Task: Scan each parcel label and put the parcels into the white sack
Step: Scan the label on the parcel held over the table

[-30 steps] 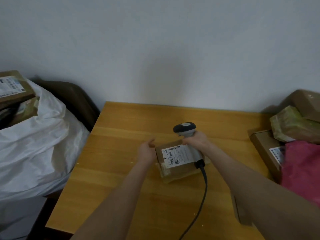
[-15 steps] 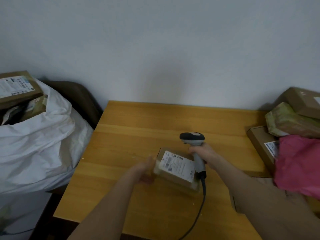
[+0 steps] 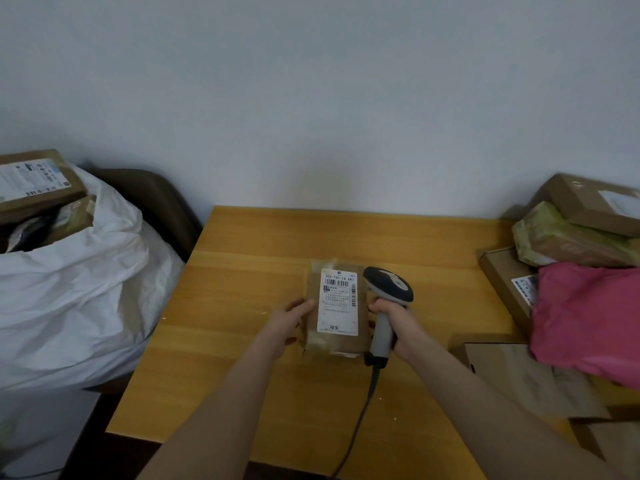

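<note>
Brown paper wraps the parcel (image 3: 341,341), which is at the middle of the wooden tabletop (image 3: 242,341), about midway between its left and right edges. Its white label (image 3: 338,303) faces up, with the barcode end towards the far edge. The left hand (image 3: 285,323) holds the parcel by its left side, thumb laid on the top face beside the label, the other fingers hidden beneath. Whether the parcel lies flat on the wood or is lifted off it I cannot tell. The right hand (image 3: 398,323) is wrapped tight round the grey handle of the scanner (image 3: 388,289), just beside the parcel's right side. The scanner's dark-topped head is close to the label's upper right corner, and its black cable (image 3: 360,417) trails to the near edge. Off the left edge stands the white sack (image 3: 69,289), mouth open, with a labelled cardboard box (image 3: 34,183) resting on top. At the right edge lies a heap of packages, a pink bag (image 3: 588,317) among them
</note>
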